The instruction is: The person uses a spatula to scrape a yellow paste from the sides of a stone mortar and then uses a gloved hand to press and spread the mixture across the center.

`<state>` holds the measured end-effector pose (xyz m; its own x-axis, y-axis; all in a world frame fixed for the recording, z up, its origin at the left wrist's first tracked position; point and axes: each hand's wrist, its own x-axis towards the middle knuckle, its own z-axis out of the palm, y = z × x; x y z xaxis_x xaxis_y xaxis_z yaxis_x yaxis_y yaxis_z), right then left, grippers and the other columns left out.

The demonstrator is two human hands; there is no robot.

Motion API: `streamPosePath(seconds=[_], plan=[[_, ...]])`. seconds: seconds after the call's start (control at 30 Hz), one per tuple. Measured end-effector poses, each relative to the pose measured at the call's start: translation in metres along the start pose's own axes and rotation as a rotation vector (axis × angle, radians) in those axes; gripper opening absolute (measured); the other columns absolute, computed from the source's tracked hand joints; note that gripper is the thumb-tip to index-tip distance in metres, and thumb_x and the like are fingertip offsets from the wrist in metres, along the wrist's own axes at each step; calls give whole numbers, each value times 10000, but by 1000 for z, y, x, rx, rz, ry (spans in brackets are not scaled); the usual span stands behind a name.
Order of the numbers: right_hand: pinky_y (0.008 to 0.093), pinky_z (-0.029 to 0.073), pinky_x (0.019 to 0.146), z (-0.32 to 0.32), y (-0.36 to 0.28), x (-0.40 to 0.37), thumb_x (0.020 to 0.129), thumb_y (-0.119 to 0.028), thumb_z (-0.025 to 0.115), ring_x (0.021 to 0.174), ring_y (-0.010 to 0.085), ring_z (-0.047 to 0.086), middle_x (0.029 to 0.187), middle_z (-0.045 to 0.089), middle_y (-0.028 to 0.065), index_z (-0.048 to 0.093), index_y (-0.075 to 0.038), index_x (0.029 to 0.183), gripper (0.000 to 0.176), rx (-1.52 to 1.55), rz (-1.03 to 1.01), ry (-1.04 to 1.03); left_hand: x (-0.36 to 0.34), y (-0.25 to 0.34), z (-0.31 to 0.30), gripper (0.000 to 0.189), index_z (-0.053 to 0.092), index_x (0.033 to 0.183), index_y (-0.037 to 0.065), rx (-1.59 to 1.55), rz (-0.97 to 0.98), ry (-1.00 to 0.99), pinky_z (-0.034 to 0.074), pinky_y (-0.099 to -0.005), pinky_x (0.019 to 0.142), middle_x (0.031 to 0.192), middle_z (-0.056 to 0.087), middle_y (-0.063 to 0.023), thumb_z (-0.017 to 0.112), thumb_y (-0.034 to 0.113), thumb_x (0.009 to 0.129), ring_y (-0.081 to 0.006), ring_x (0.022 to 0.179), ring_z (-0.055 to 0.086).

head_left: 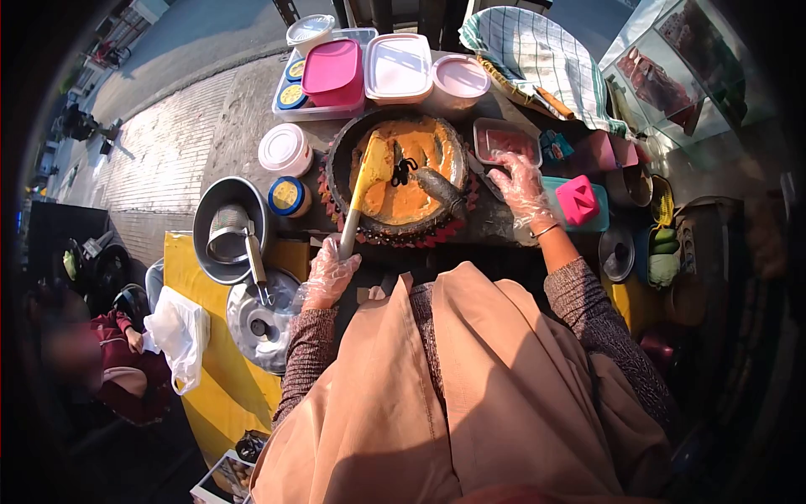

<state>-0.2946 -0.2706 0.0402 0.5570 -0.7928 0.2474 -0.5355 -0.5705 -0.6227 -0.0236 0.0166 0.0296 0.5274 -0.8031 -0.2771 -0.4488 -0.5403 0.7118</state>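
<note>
While the left hand clasps the spatula lying in the mortar, the right hand spreads slack beside it.

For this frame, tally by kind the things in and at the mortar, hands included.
mortar: 1
spatula: 1
pestle: 1
gloved hands: 2, left hand gripping the spatula handle, right hand open beside the mortar
Total: 5
</note>
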Motion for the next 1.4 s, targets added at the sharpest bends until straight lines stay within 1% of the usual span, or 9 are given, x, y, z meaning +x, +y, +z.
streamPosePath(seconds=[0.1, 0.17, 0.33, 0.47, 0.63, 0.83, 0.9, 1.0, 1.4], plan=[[483, 426, 875, 44, -45, -20, 812, -441, 636, 1022, 410, 527, 1081, 485, 211, 496, -100, 1233, 560, -177, 50, -316, 11, -15, 2, 442, 478, 1179, 57, -64, 15, -64, 509, -357, 635, 819, 618, -148, 666, 196, 804, -240, 690, 638], [478, 463, 794, 80, -50, -33, 777, -399, 689, 920, 412, 564, 958, 524, 197, 464, -99, 1241, 597, -264, -58, -150, 11, -9, -1, 465, 436, 1218, 65, -135, -83, -144, 502, -347, 586, 770, 600, -127, 641, 175, 815, -194, 636, 621], [488, 469, 863, 86, -62, 1, 839, -290, 557, 1013, 424, 575, 1177, 512, 310, 321, 7, 1358, 643, -341, 147, -338, 1, -19, -3, 354, 450, 1132, 61, 84, 211, 167, 455, -524, 668, 867, 596, -250, 583, 109, 807, -472, 789, 565], [487, 464, 865, 113, -77, 46, 797, -256, 600, 1001, 444, 572, 1020, 601, 297, 389, -19, 1312, 605, -152, 209, -258, -15, -11, -17, 362, 450, 1130, 19, 155, 182, 177, 474, -518, 693, 852, 603, -263, 563, 97, 795, -444, 795, 596], [486, 453, 909, 127, -98, 2, 814, -290, 582, 1058, 438, 557, 1097, 591, 250, 411, -122, 1326, 565, -230, -115, -429, -25, -27, -21, 333, 451, 1087, 30, 91, 244, 245, 474, -514, 688, 845, 600, -259, 562, 90, 779, -449, 785, 594], [494, 468, 862, 122, -68, 48, 814, -307, 608, 1011, 435, 573, 1079, 597, 262, 432, -69, 1296, 565, -221, 149, -331, -16, -10, -39, 367, 445, 1051, 23, -383, -119, -99, 476, -517, 661, 774, 598, -268, 610, 148, 748, -475, 711, 587], [492, 464, 869, 143, -71, 58, 817, -311, 612, 1021, 436, 567, 1086, 592, 268, 430, -58, 1295, 570, -198, 113, -314, -9, -11, -33, 387, 460, 1093, 38, -351, -145, -96, 480, -502, 669, 799, 600, -258, 627, 160, 766, -451, 745, 599], [490, 449, 891, 146, -91, 36, 826, -302, 610, 1042, 430, 556, 1091, 591, 259, 432, -75, 1291, 548, -145, -85, -356, -12, -18, -24, 495, 445, 1258, 48, 57, 280, 183, 475, -479, 700, 890, 603, -203, 639, 154, 816, -405, 791, 592], [509, 489, 784, 143, -87, 59, 816, -267, 608, 924, 429, 602, 957, 618, 241, 429, -96, 1288, 533, -244, 29, -311, -32, 2, -34, 523, 377, 1378, 150, 404, 204, 296, 504, -468, 582, 854, 526, -180, 517, 90, 878, -362, 713, 610]])
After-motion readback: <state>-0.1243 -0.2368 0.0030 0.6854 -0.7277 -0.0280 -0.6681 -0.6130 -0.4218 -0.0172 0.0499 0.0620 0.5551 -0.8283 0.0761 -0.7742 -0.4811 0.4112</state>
